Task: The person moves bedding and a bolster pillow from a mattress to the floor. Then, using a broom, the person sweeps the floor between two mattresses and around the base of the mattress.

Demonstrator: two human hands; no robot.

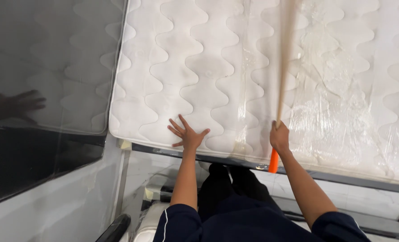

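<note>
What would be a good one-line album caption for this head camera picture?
Left hand spread flat on a white quilted mattress, right hand gripping a blurred wooden stick with an orange end.

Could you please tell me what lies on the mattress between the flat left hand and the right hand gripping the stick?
In the head view, only bare white quilted mattress and the edge of its clear plastic wrap lie between the left hand and the right hand.

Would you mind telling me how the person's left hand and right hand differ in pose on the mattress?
The left hand lies flat with fingers spread on the white quilted mattress, holding nothing; the right hand is closed in a fist around a wooden stick with an orange end. The left hand rests on bare quilting, the right beside the plastic wrap. Both reach over the mattress's near edge.
</note>
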